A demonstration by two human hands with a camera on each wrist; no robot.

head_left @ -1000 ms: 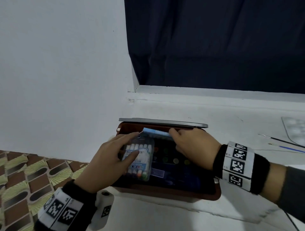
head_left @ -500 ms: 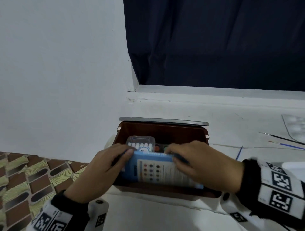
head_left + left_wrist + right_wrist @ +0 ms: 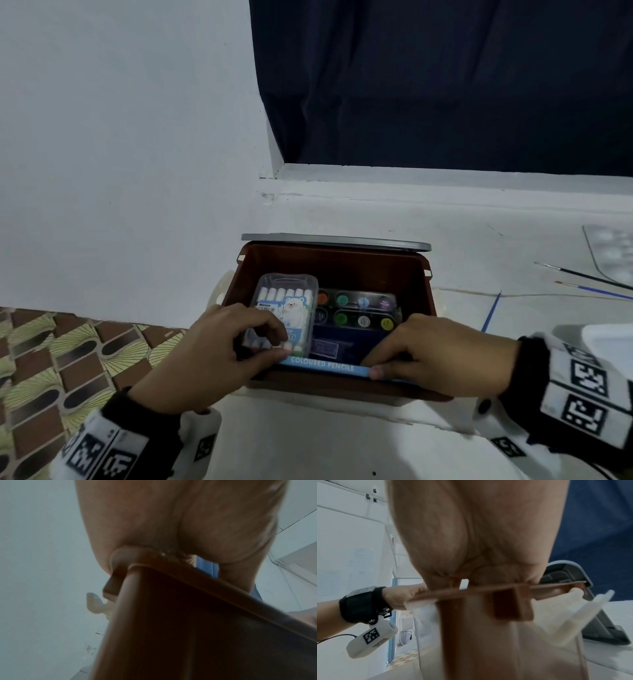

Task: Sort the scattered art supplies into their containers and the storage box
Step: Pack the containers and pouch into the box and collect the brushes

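From the head view, the flat blue coloured-pencil box point(image 3: 322, 366), face-up half a second ago, now stands on edge against the near wall of the brown plastic storage box point(image 3: 337, 265), pinched by the curled left hand point(image 3: 219, 356) and right hand point(image 3: 442, 356), so it is nearly stowed, while the wrist views show only palms over the rim

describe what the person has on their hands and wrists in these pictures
Both hands are bare: the left hand and the right hand wear no gloves or rings that show. Each wrist carries a black wristband wrapped with a white band printed with black square code markers. A white camera pod with its own marker hangs under the left wrist, trailing a thin black cable.
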